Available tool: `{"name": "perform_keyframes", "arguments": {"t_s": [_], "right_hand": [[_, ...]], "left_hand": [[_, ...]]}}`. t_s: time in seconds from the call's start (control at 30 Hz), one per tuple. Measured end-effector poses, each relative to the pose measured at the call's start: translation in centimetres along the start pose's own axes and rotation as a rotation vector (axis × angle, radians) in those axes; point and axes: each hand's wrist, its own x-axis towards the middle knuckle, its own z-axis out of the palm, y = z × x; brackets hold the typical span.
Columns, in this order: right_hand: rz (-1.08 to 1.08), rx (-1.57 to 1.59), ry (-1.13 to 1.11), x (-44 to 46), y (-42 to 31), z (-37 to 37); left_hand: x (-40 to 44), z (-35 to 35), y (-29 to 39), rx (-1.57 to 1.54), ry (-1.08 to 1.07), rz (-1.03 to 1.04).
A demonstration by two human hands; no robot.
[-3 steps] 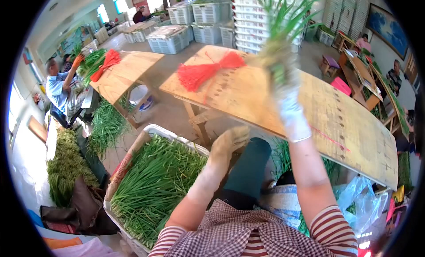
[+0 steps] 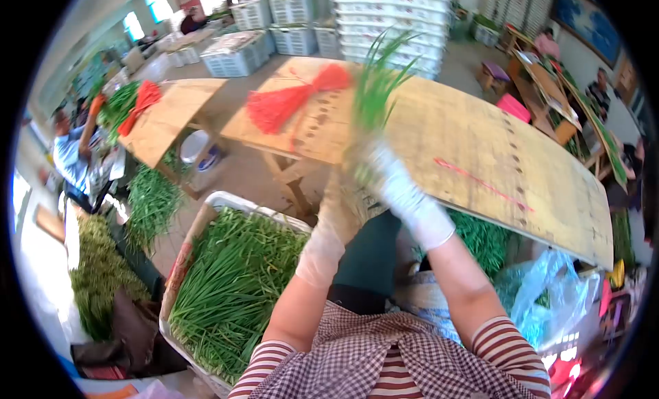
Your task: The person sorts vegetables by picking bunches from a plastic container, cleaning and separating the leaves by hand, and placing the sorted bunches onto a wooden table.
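Several work places filled one large room, and the long wooden table point(image 2: 473, 128) dominated it, its pale top scuffed and marked with rows of dark spots. A tall stack of white crates point(image 2: 391, 25) rose behind the table. To the table's left stood a smaller wooden bench top point(image 2: 182, 104), with a person in a blue shirt point(image 2: 72, 145) at its far side. Nearer, in front of the table's left end, a white crate point(image 2: 184, 256) held loose green stalks point(image 2: 240, 289). A bunch of green stalks point(image 2: 374, 100) stood upright above the table's near edge, leaves uppermost. Near it, on the table's left part, lay a tied bundle of red strands point(image 2: 292, 100).

The right hand point(image 2: 390, 174), white-gloved, was closed around the bunch's lower part; the left hand point(image 2: 341, 203) was beside the stem ends at the table's edge, too blurred to tell its grip. The step in hand looked like handling this bunch with both hands, and the next move seemed to call for keeping its stalks together. One thin red strand point(image 2: 484, 185) lay across the table's middle.
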Motion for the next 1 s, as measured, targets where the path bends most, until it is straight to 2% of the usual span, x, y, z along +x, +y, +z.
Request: {"name": "perform_keyframes", "arguments": {"t_s": [0.03,0.07,0.1,0.17,0.2,0.27,0.33,0.4,0.47,0.53,0.57,0.63,0.67,0.7,0.83,0.9,1.0], "right_hand": [[0.004,-0.42,-0.033,-3.7,0.6,1.8],[0.025,-0.636,-0.074,-5.0,-2.3,1.4],[0.071,-0.572,-0.108,-5.3,-4.4,-0.7],[0.143,-0.429,-0.18,-5.8,-8.7,-5.4],[0.222,-0.517,-0.139,-6.0,-9.6,-7.3],[0.338,-0.738,0.02,-9.6,-5.5,-11.5],[0.489,-0.947,0.065,-13.0,-1.3,-15.7],[0.542,-1.168,0.173,-13.0,-2.0,-17.2],[0.626,-0.86,0.431,-12.4,-3.6,-16.1],[0.834,-0.454,0.473,-11.2,-7.5,-12.6],[0.788,-0.239,0.34,-11.6,-8.3,-11.2],[0.881,-0.263,0.269,-13.1,-6.9,-7.5],[0.862,-0.005,0.302,-13.4,-6.1,-6.0],[1.007,-0.066,0.226,-13.5,-5.1,-5.3],[1.011,0.437,0.34,-13.9,-4.9,-4.5],[1.041,0.525,0.365,-14.1,-5.1,-4.3],[1.062,0.617,0.389,-14.4,-5.4,-4.0]], "left_hand": [[2.1,1.1,-1.4,-0.156,0.02,-0.016],[3.1,1.5,-2.4,-0.286,0.073,-0.039],[5.2,-0.3,-4.1,-0.335,-0.002,0.083],[5.2,0.6,-4.2,-0.276,-0.158,-0.082],[4.5,1.0,-4.0,-0.246,-0.22,-0.16],[4.3,2.5,-4.1,-0.148,-0.052,-0.181],[4.5,3.2,-4.5,0.048,0.105,-0.162],[5.0,3.7,-5.1,0.102,0.048,-0.099],[4.7,4.9,-5.8,0.077,-0.017,-0.094],[4.8,5.1,-6.7,0.052,-0.012,-0.088],[4.7,5.2,-7.2,0.038,-0.011,-0.086],[5.5,3.5,-8.7,0.103,0.138,-0.091],[5.9,2.3,-9.5,0.135,0.212,-0.092],[5.8,2.0,-9.6,0.218,0.153,-0.074],[4.4,3.2,-8.9,0.084,0.141,-0.078],[3.0,4.4,-8.2,0.103,0.101,-0.043],[2.8,2.2,-9.0,0.422,0.21,0.062]]}}
